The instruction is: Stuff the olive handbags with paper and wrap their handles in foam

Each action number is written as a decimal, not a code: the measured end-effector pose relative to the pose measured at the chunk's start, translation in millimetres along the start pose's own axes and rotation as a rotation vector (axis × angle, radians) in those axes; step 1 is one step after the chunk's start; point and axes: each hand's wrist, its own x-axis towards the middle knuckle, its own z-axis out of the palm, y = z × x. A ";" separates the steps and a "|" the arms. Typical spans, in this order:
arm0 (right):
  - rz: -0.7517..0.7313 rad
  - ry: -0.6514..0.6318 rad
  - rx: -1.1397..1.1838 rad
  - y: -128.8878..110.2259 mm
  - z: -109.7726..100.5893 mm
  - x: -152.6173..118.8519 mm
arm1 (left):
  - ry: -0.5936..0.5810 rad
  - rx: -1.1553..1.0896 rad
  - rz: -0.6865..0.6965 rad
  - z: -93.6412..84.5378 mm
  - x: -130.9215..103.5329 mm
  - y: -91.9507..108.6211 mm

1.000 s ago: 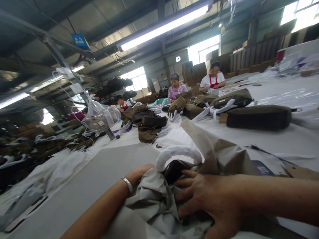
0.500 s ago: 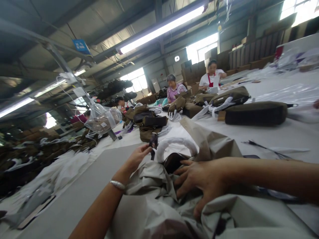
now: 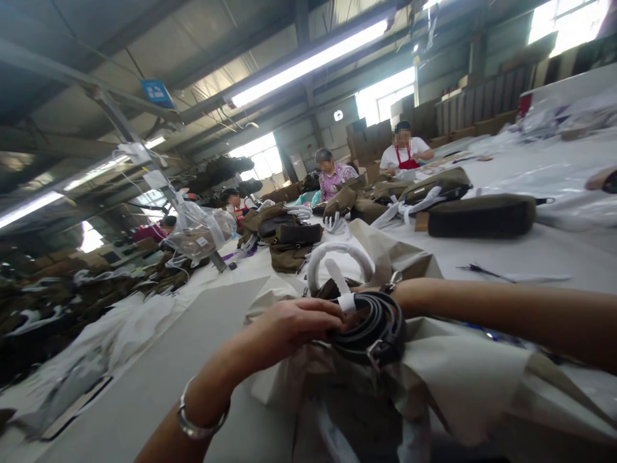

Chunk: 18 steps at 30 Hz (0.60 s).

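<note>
A coiled dark strap [image 3: 373, 328] with a metal buckle and a white band round one part lies over a bag wrapped in pale grey-beige sheeting [image 3: 463, 360]. My left hand [image 3: 294, 321] has its fingers closed on the coil's left side, by the white band. Behind the coil is my right hand [image 3: 405, 297], its fingers mostly hidden by the strap, so its grip does not show. A white-wrapped handle [image 3: 340, 247] arches up just beyond both hands.
Olive and black bags [image 3: 482, 215] lie on the white table [image 3: 511, 257] ahead and to the right, with more bags [image 3: 294, 238] ahead. A clear plastic bag [image 3: 202, 231] hangs by a metal post. Several people sit beyond the table.
The coiled strap now shows between my hands. My left hand has moved right onto it; my right hand has left the sheeting where it lay spread and is behind the coil.
</note>
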 end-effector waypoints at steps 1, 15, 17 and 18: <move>0.002 -0.020 0.012 3.5 -0.4 0.8 | -0.035 0.001 -0.005 0.4 4.2 -2.4; 0.210 0.317 -0.155 -5.2 -50.0 9.4 | -0.113 -0.043 -0.170 7.1 9.7 -23.6; 0.216 0.350 -0.181 -9.7 -50.5 11.5 | -0.078 -0.046 -0.247 15.6 17.9 -32.4; 0.212 0.349 -0.188 -14.3 -51.7 10.4 | -0.066 -0.058 -0.275 20.4 22.4 -37.8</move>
